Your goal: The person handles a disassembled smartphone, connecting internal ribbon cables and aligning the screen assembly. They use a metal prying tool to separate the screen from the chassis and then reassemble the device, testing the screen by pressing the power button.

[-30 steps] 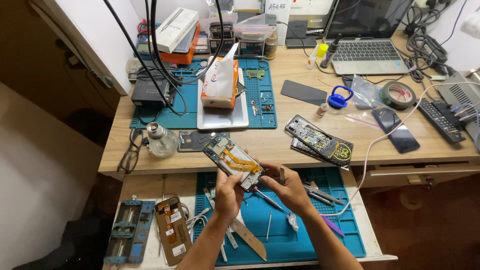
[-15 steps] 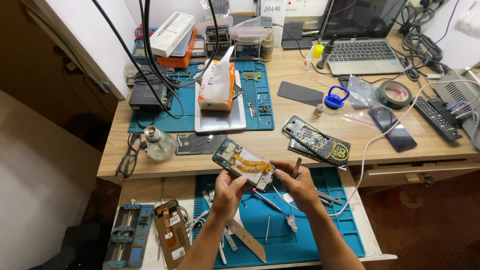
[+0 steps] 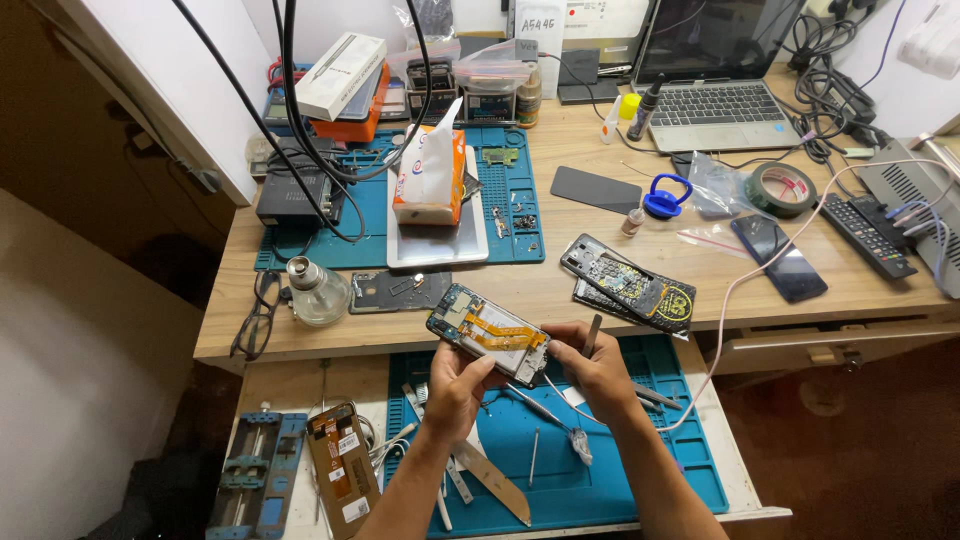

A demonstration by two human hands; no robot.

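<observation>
Two hands are working above the blue mat (image 3: 600, 480). Left hand (image 3: 452, 385) is gripping the opened phone (image 3: 488, 333) by its edges. Right hand (image 3: 598, 372) is pinching a thin metal tool (image 3: 591, 336). That phone is probably light, stiff and easy to break.

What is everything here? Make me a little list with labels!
Place: wooden desk with a pulled-out tray and blue mat
Left hand: holds an opened phone from below
Right hand: holds a thin metal tool at the phone's end
Near the hands: tweezers on the mat
On the desk: tissue box, laptop, tape roll
</observation>
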